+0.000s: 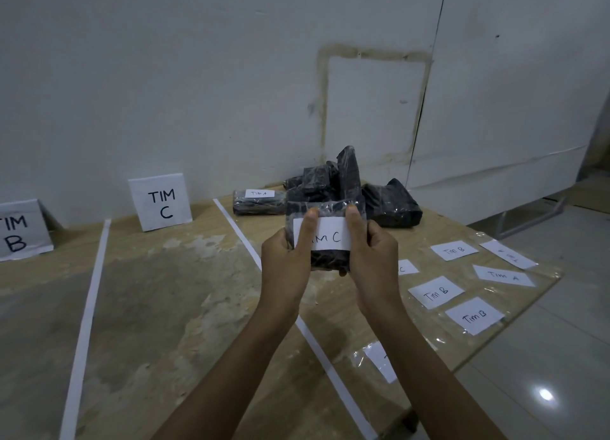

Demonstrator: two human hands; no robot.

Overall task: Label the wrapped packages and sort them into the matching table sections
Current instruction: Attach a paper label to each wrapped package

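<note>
A black wrapped package (326, 259) is held up above the table between both hands. My left hand (286, 261) grips its left side and my right hand (373, 258) grips its right side. Both thumbs press on a white label (326, 238) reading "TIM C" on its front. Behind it lies a pile of black wrapped packages (389, 205); one package (259, 202) at the pile's left carries a "TIM A" label. A standing sign "TIM C" (160, 202) marks the middle section, and a "TIM B" sign (19, 231) stands at the far left.
Several loose paper labels, such as "TIM B" (435, 291) and "TIM A" (503, 275), lie on the right part of the table (165, 291). White tape strips (86, 324) divide the sections. A wall runs behind; tiled floor lies right of the table edge.
</note>
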